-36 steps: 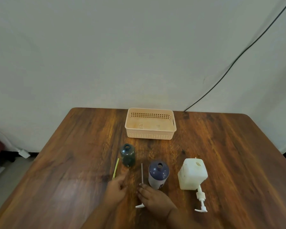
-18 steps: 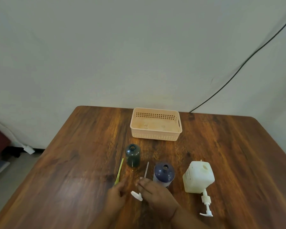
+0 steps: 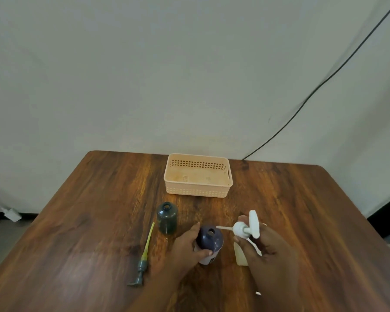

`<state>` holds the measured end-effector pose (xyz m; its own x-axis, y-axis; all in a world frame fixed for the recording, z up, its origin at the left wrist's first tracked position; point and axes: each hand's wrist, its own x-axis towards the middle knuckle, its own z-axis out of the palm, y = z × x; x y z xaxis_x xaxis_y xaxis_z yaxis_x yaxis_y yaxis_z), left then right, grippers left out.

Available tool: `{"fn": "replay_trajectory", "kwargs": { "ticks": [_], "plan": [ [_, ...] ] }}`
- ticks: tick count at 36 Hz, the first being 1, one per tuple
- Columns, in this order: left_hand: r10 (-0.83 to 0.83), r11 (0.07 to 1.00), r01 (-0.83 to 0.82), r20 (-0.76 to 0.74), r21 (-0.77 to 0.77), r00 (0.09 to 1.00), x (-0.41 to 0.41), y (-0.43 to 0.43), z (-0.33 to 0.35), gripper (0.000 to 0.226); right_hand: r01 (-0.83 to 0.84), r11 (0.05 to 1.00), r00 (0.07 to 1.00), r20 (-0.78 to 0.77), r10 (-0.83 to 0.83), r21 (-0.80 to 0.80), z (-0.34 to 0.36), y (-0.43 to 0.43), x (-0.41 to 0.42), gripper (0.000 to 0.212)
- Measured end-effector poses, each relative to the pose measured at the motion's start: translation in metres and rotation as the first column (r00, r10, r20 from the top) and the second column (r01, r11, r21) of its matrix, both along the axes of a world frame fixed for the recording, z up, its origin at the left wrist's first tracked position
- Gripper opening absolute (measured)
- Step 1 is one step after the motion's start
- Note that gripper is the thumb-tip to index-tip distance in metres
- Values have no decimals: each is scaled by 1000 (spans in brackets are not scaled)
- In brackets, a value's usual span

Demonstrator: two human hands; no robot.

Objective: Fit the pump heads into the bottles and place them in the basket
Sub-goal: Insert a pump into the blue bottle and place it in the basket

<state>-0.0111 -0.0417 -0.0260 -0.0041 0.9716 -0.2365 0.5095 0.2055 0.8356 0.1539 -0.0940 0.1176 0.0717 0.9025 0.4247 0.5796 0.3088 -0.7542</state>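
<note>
My left hand (image 3: 188, 246) grips the dark blue bottle (image 3: 209, 240), which stands upright with its neck uncovered. My right hand (image 3: 265, 248) holds a white pump head (image 3: 245, 227) level, just right of the bottle, its tube pointing left at the neck. A dark green bottle (image 3: 166, 217) stands uncapped further left. The green pump head (image 3: 144, 257) with a yellow tube lies flat on the table. The white square bottle (image 3: 241, 255) is mostly hidden behind my right hand. The peach basket (image 3: 198, 190) sits at the back, holding nothing.
The wooden table (image 3: 88, 233) has its left edge and far edge in view. A black cable (image 3: 324, 79) runs down the wall to the table's back. A small white piece (image 3: 258, 293) peeks out under my right forearm.
My right hand lifted the white pump head off the table and turned it sideways toward the blue bottle. My left hand moved from the table onto the blue bottle.
</note>
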Motion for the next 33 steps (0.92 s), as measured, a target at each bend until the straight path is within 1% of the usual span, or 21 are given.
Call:
{"fn": "replay_trajectory", "kwargs": {
  "ticks": [4,8,11,14,16,19,21,25,27,30,33],
  "plan": [
    [8,1000,-8,-28,4,1000,5,2,-2,91,13,1000,999,40,-14,11,-10,3,-5,40],
    [18,1000,-18,-25,17,1000,4,2,-3,93,16,1000,999,38,-16,-1,-17,6,-10,32],
    [-28,998,31,-49,48,998,4,4,-3,100,24,998,998,63,-21,-50,-22,12,-13,26],
    [-104,989,117,-134,90,986,4,6,1,104,25,993,993,121,-11,-115,-26,20,-17,22],
    [-140,982,162,-211,93,967,4,8,2,102,8,989,989,145,14,-150,-31,25,-19,21],
    [-144,974,188,-293,126,945,3,10,3,97,-7,974,981,185,50,-226,-45,35,-22,16],
    [-130,970,187,-316,154,940,2,11,2,96,-21,956,972,217,87,-291,-57,45,-25,16],
    [-105,966,172,-318,192,942,0,14,-4,95,-56,910,945,272,181,-410,-76,61,-30,24],
    [-124,950,215,-357,227,926,-3,16,-8,92,-76,904,924,310,222,-422,-81,67,-31,20],
    [-117,936,243,-428,253,896,-5,19,-13,91,-63,904,937,287,199,-423,-85,74,-31,14],
    [-102,944,238,-485,228,869,-5,20,-13,91,-51,900,952,251,175,-433,-85,77,-30,16]
  ]
}}
